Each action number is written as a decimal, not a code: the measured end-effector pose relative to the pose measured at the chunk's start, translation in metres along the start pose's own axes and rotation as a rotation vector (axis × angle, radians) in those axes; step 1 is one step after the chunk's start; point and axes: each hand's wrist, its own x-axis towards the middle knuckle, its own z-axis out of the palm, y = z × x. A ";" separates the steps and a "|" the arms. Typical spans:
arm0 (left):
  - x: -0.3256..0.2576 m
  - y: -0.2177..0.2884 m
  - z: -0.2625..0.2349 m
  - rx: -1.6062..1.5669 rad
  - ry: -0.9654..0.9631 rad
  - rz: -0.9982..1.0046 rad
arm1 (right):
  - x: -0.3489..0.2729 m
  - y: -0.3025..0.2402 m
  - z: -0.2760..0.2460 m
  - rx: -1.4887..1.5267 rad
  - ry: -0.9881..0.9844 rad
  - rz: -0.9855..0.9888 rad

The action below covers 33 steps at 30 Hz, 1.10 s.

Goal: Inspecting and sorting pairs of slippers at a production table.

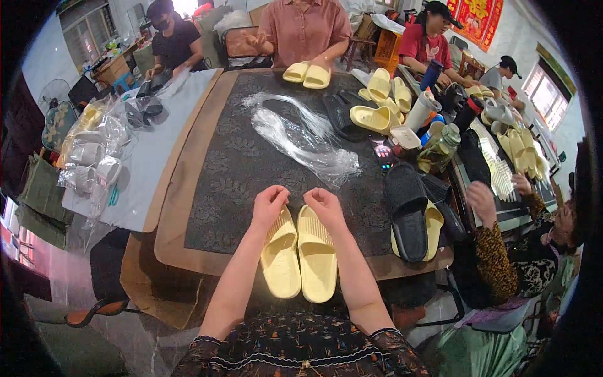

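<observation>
Gripping slipper tops: left hand [269, 204] closed on left slipper [280, 257], right hand [324, 206] closed on right slipper [317, 254]; pair side by side at table [251, 163] edge, long axes toward body

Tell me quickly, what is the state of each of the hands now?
Left hand: closed, fingers curled on the end of the left yellow slipper.
Right hand: closed, fingers curled on the end of the right yellow slipper.

Dark patterned table [251, 163] with wooden rim, barred window [545, 94], pale walls, grey floor [125, 339]
</observation>
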 end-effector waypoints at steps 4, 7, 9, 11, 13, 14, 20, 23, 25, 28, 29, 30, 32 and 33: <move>-0.006 0.000 0.005 -0.018 0.013 0.026 | -0.004 -0.007 0.011 -0.216 0.100 -0.307; -0.006 0.007 0.006 0.134 0.048 0.056 | -0.025 -0.039 0.014 -0.385 -0.079 -0.436; -0.003 -0.002 0.003 0.161 0.075 0.055 | -0.034 -0.045 0.018 -0.631 -0.272 -0.517; -0.005 -0.004 0.000 0.184 0.122 0.010 | -0.043 -0.050 0.026 -0.781 -0.341 -0.603; -0.006 -0.009 -0.004 0.235 0.139 0.002 | -0.058 -0.064 0.034 -0.862 -0.349 -0.678; -0.005 -0.012 -0.004 0.254 0.151 0.009 | -0.064 -0.070 0.037 -0.943 -0.319 -0.730; -0.006 -0.002 -0.002 0.259 0.127 -0.045 | -0.096 -0.062 0.038 -1.221 -0.351 -0.545; -0.002 -0.001 0.000 0.285 0.120 -0.047 | -0.102 -0.054 0.045 -1.310 -0.327 -0.490; -0.002 -0.002 0.001 0.289 0.113 -0.045 | -0.102 -0.051 0.049 -1.395 -0.277 -0.471; -0.002 -0.007 0.001 0.250 0.108 -0.051 | -0.092 -0.043 0.047 -1.347 -0.293 -0.537; -0.001 -0.007 0.001 0.246 0.104 -0.042 | -0.091 -0.045 0.047 -1.348 -0.293 -0.538; -0.001 -0.008 0.001 0.242 0.100 -0.033 | -0.091 -0.048 0.048 -1.312 -0.321 -0.552; -0.002 -0.008 -0.001 0.237 0.079 -0.031 | -0.089 -0.049 0.048 -1.278 -0.356 -0.571; -0.003 -0.008 -0.003 0.235 0.058 -0.030 | -0.088 -0.048 0.046 -1.076 -0.299 -0.536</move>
